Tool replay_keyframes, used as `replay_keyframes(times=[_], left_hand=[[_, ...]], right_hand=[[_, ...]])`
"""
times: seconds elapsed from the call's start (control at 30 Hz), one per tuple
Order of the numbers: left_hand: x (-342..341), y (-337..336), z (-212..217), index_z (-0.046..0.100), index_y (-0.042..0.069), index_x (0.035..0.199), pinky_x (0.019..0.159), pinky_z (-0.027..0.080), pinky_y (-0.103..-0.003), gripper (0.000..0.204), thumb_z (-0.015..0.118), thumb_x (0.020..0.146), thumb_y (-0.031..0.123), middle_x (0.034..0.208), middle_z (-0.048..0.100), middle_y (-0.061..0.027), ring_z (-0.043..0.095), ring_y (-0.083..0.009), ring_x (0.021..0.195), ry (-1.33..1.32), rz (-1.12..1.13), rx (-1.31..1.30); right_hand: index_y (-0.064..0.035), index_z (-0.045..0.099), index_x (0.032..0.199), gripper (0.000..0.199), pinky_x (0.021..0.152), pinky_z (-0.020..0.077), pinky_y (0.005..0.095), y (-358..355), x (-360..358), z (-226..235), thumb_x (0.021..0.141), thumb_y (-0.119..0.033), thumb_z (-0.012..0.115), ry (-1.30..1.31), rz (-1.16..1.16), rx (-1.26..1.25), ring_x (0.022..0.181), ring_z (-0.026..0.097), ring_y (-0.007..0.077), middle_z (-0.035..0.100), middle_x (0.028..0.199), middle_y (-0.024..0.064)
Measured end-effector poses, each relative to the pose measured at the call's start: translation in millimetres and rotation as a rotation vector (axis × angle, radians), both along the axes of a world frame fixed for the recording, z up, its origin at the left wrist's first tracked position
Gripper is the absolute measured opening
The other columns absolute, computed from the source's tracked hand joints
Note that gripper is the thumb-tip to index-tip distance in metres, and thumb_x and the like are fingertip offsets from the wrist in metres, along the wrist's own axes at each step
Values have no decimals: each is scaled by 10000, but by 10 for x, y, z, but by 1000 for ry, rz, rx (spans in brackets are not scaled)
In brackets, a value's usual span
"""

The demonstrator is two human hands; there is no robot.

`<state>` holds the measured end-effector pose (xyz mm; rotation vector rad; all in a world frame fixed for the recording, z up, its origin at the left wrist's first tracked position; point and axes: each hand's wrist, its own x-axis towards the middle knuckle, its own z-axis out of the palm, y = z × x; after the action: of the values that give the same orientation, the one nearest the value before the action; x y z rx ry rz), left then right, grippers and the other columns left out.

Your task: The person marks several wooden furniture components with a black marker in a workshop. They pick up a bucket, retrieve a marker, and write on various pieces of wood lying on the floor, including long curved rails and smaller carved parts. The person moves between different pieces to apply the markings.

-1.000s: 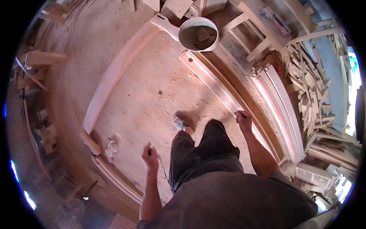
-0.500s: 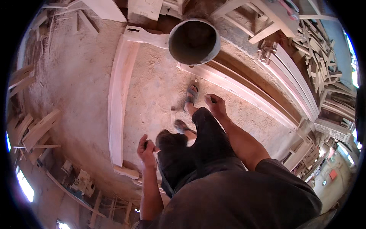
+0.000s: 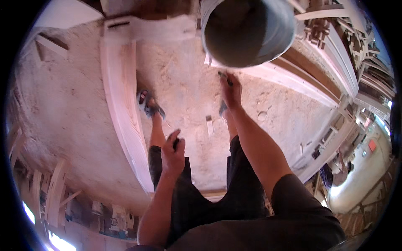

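Note:
My right hand is closed on a small dark object with a greenish end, too small to name. It is held just below a large grey round container, apart from it. My left hand is raised above my left thigh, its fingers curled around something dark that I cannot make out. Left of it runs a long pale wooden board. A shaped board with a dark slot crosses the far end, and another long board slants away at the right.
My sandalled left foot stands close to the left board; the right foot is partly hidden behind my right arm. A small wood block lies on the dusty floor between my legs. Stacked timber and scrap wood fill the far right.
I have stepped forward, so the grey container appears larger and nearer. My left foot has moved beside the left board. My right hand has come closer to the container.

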<state>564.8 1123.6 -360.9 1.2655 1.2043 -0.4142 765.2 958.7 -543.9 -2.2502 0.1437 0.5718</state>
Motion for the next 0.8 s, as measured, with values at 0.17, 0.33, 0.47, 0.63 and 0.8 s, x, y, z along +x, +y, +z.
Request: replay_keyframes(times=[0.17,0.33,0.47,0.63,0.8], left_hand=[[-276,-24,-992,593,-36,1207,685,453,-245,323,612,893,38,866,613,-65,536,-96,742,-80,-23,-47],[-171,-213,-1401,594,-43,1184,684,457,-266,299,594,894,27,903,608,-91,549,-138,727,-162,-150,-51],[236,-111,-1202,588,-55,1176,726,500,-313,294,584,891,17,1018,641,-177,634,-227,790,-176,-87,-121],[265,-87,-1185,578,-63,1188,741,469,-305,305,566,896,22,962,609,-147,595,-212,827,-217,-187,-107],[181,-37,-1215,560,-58,1217,632,406,-215,320,566,903,6,804,550,-19,481,-69,688,-224,-124,-147]], right_hand=[[-24,662,1132,314,651,467,255,240,-85,-982,875,-204,669,-52,-118,-11,694,552,83,645,782,28],[-20,652,1155,337,626,459,256,290,20,-1460,878,-212,663,-104,-109,-50,673,549,85,635,757,32],[-15,652,1156,380,785,518,339,397,49,-1669,857,-248,674,-63,-86,-67,827,671,220,706,923,161],[-24,660,1148,345,671,487,269,304,80,-1942,868,-226,670,-276,-74,-71,690,580,105,658,771,48],[-29,661,1148,349,725,506,290,473,111,-1854,861,-227,676,-182,-142,-116,750,626,132,701,863,86]])
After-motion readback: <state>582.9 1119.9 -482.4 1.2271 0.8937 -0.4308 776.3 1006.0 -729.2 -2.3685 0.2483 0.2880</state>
